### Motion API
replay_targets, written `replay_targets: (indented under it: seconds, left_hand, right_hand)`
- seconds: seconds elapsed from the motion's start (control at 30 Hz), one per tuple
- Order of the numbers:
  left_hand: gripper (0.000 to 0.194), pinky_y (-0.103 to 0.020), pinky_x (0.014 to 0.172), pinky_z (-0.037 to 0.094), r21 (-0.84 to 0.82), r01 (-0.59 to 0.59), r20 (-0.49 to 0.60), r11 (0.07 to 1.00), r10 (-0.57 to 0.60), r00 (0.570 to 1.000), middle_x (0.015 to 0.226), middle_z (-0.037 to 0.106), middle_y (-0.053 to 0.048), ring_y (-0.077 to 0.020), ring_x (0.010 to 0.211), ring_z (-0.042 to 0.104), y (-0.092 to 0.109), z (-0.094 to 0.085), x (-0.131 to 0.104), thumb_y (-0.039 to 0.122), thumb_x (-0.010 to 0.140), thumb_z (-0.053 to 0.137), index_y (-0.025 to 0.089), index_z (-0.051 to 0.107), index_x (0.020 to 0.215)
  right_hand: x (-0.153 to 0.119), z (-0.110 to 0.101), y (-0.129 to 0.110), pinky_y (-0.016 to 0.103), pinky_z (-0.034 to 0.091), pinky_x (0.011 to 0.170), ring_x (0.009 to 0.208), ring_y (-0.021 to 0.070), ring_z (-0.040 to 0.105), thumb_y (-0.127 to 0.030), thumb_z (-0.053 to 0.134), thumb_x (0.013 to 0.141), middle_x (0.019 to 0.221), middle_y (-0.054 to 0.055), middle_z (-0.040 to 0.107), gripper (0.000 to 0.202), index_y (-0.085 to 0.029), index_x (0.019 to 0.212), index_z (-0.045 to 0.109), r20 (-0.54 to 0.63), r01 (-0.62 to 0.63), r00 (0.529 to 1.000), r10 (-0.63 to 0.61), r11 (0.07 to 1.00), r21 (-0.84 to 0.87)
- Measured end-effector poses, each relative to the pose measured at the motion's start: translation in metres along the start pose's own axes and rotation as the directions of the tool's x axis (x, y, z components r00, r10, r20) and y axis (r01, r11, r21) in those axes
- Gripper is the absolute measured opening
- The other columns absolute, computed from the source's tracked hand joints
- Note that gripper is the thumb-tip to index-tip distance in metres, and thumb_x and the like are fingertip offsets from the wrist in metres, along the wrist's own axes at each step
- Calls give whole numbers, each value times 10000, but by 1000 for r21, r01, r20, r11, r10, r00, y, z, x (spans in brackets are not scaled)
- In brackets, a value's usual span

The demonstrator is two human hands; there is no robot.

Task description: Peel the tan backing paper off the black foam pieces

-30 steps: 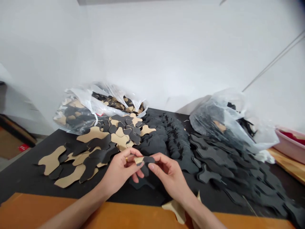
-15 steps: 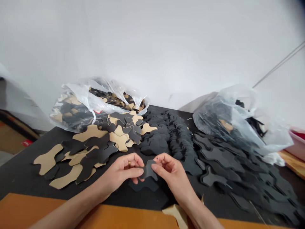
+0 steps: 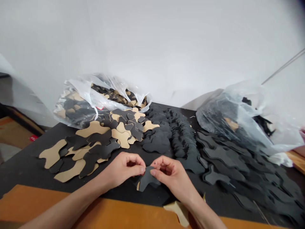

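Pinching dark lobed piece (image 3: 148,180) at its far edge, just below fingertips, with left hand (image 3: 127,168) and right hand (image 3: 169,171), between mixed tan-and-black pieces (image 3: 121,137) left of fingers and charcoal pieces (image 3: 222,156) right.

1. The black table (image 3: 21,162) has a matte top and is the landmark here.
2. Behind the table rises a plain white wall (image 3: 166,41), softly and fairly evenly lit, with a grey shadow (image 3: 197,100) low down, beyond the table's far edge.
3. Two thin cords (image 3: 283,65) slant across the wall, above the table's right side.
4. A smooth orange-brown surface (image 3: 133,214) runs along the table's near edge.
5. Left of the table sits a brown cardboard box (image 3: 14,132) with a red mark (image 3: 33,138).
6. Light wood (image 3: 296,163) shows at the table's right.
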State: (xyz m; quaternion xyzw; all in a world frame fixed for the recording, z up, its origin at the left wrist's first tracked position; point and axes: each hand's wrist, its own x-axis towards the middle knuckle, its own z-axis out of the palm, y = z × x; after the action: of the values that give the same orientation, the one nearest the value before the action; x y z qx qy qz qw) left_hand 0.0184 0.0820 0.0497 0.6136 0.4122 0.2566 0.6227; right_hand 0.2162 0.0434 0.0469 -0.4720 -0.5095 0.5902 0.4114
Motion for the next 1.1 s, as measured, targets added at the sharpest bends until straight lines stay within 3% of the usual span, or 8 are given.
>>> replay_targets:
  seconds: [0.27, 0.4, 0.57, 0.7, 0.8, 0.87, 0.97, 1.1]
  left_hand:
    - [114, -228, 576, 408, -35, -20, 60, 999, 22, 998, 638, 571, 27, -122, 585, 503, 3, 2, -3, 274, 740, 610, 176, 584, 687]
    - [115, -228, 591, 393, -34, -32, 98, 999, 35, 995, 623, 496, 46, -119, 594, 485, 5, 3, -6, 266, 751, 574, 176, 544, 686]
    - [133, -237, 584, 407, -38, -28, 91, 999, 32, 995, 668, 502, 40, -118, 584, 496, 0, 2, -2, 304, 767, 551, 183, 517, 723]
    - [160, -233, 551, 409, -43, -10, 57, 999, 12, 998, 655, 495, 50, -104, 535, 485, -5, 4, 1, 335, 774, 539, 191, 491, 723]
    - [154, -230, 515, 405, -35, 6, 56, 999, -4, 998, 647, 518, 48, -104, 508, 481, -6, 6, 0, 334, 783, 542, 191, 500, 742]
    - [142, -228, 504, 401, -28, 17, 64, 999, -16, 998, 629, 519, 48, -108, 507, 477, -5, 6, -1, 320, 794, 549, 188, 518, 753]
    - [108, -244, 608, 446, 16, -63, -79, 998, 64, 995, 728, 559, 24, -130, 634, 538, -2, 4, -4, 296, 839, 561, 188, 557, 838]
    - [97, -299, 870, 463, 207, -362, -324, 909, 413, 851, 1060, 592, -41, -179, 955, 589, 0, 3, -14, 249, 888, 582, 218, 556, 976]
  right_hand:
    - [-6, -4, 2, 241, 478, 718, 765, 139, 605, -193, 699, 836, 828, -6, 652, 112, -209, 946, 681, 13, 242, 968, -250, 921, -307]
    - [-9, -9, 3, 265, 493, 775, 860, 156, 631, -112, 573, 923, 961, 28, 675, 326, -278, 1193, 649, 233, 515, 854, -464, 694, -503]
    - [-13, -9, 5, 273, 527, 758, 886, 167, 644, -32, 471, 926, 1002, 68, 670, 368, -258, 1112, 692, 341, 677, 694, -633, 415, -607]
    - [-16, -6, 5, 310, 550, 810, 963, 181, 641, -10, 503, 883, 1206, 92, 604, 344, -256, 979, 723, 261, 658, 657, -707, 370, -656]
    - [-15, -4, 2, 447, 488, 978, 1165, 256, 575, 17, 515, 848, 1217, 88, 619, 357, -261, 961, 709, 266, 696, 612, -745, 348, -627]
    - [-13, -4, -2, 485, 460, 999, 1187, 268, 563, 17, 508, 855, 1073, 70, 671, 349, -268, 940, 691, 242, 709, 621, -745, 404, -578]
    - [-11, -5, -3, 374, 518, 840, 967, 210, 639, -33, 512, 908, 951, 51, 668, 274, -259, 935, 663, 129, 637, 727, -674, 593, -492]
    - [-7, -7, 1, 305, 487, 786, 877, 169, 621, -92, 567, 919, 931, 34, 638, 162, -239, 916, 635, 3, 534, 803, -595, 718, -447]
